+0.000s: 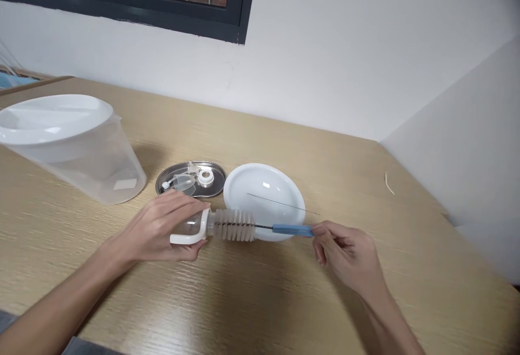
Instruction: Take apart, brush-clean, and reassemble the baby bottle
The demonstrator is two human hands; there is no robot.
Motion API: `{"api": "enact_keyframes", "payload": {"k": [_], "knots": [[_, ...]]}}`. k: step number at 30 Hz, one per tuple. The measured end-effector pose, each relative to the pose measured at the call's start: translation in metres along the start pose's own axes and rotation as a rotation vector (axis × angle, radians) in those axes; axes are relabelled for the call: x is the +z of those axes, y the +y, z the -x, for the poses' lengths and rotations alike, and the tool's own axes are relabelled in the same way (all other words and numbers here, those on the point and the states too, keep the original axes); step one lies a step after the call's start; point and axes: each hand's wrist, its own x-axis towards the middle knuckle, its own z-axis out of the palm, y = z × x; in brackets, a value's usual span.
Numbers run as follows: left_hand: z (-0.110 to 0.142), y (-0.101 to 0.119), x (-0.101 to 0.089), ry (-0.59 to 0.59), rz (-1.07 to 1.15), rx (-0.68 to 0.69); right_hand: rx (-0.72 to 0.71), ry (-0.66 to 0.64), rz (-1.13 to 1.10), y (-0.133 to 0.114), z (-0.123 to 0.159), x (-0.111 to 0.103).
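My left hand (162, 227) is wrapped round a clear bottle with white handles (190, 231), held on its side just above the wooden table (252, 301). A white-bristled bottle brush (233, 225) sits at the bottle's mouth, its bristles mostly outside. My right hand (345, 252) pinches the end of the brush's blue handle (292, 230). Behind the brush lies a white bowl (264, 192) with a thin wire across it.
A small steel tray (217, 184) holds a clear teat, a white ring and small parts. A large translucent plastic container (73, 143) stands at the left. White walls close the back and right. A pale scrap (389, 183) lies at the far right.
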Motion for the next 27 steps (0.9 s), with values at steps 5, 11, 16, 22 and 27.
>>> {"api": "enact_keyframes", "payload": {"k": [5, 11, 16, 22, 27], "knots": [[0.0, -0.001, 0.001, -0.005, 0.01, 0.002, -0.025, -0.037, 0.056, -0.009, -0.004, -0.003], [-0.002, 0.0, 0.001, 0.024, 0.015, -0.038, -0.125, 0.035, -0.073, 0.003, -0.005, -0.01], [-0.002, 0.002, -0.001, 0.025, 0.017, -0.057, -0.158, 0.082, -0.043, 0.009, -0.003, -0.008], [-0.001, 0.001, 0.0, 0.04, 0.042, -0.062, -0.093, 0.102, 0.09, -0.004, 0.001, -0.007], [-0.001, 0.001, 0.001, 0.04, 0.024, -0.057, -0.126, 0.111, -0.023, -0.012, 0.0, -0.005]]}}
